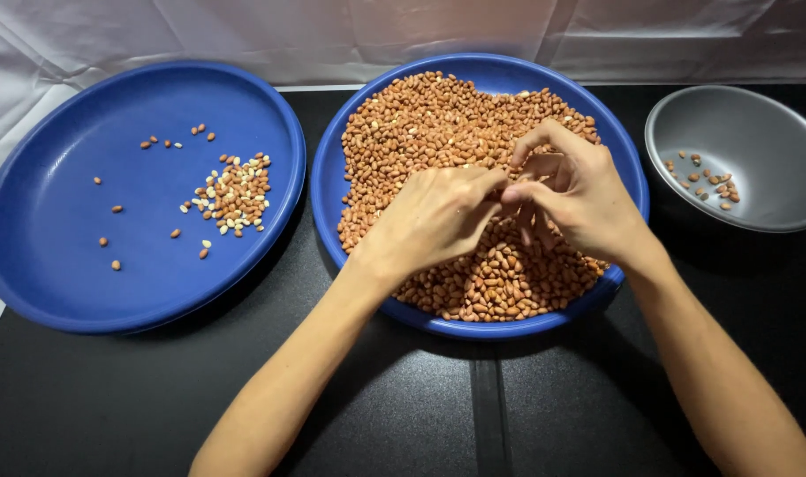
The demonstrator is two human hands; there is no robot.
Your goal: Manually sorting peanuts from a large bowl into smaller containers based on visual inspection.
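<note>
Left hand (pixel 434 216) and right hand (pixel 571 190) fingertips pinched together, peanuts (pixel 438 124) heaped directly beneath, blue tray (pixel 495 329)

Bright, even light fell from above, giving a soft sheen on the grey metal bowl (pixel 747 159) and faint shadows left of it, with everything sharp throughout.
</note>
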